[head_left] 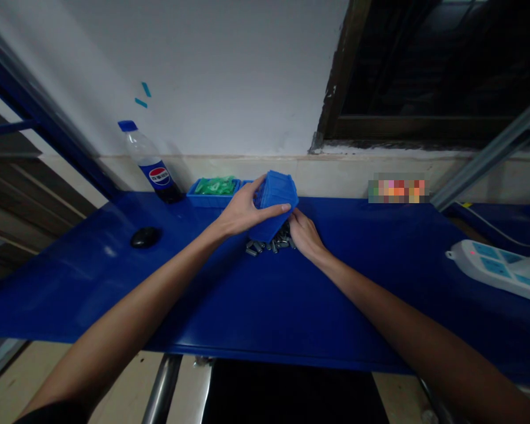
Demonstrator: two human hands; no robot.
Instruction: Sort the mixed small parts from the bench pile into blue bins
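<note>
A blue plastic bin is tipped over above the blue table, with its underside turned towards me. My left hand grips it, thumb stretched across its near side. Small dark metallic pieces lie in a pile on the table below the bin. My right hand is at the right side of the pile, beside the bin's lower edge; its fingertips are partly hidden behind the bin, and what they hold, if anything, cannot be made out.
Behind the bin, another blue bin holds green packets. A cola bottle and a black mouse are on the left. A white power strip lies at the right of the table.
</note>
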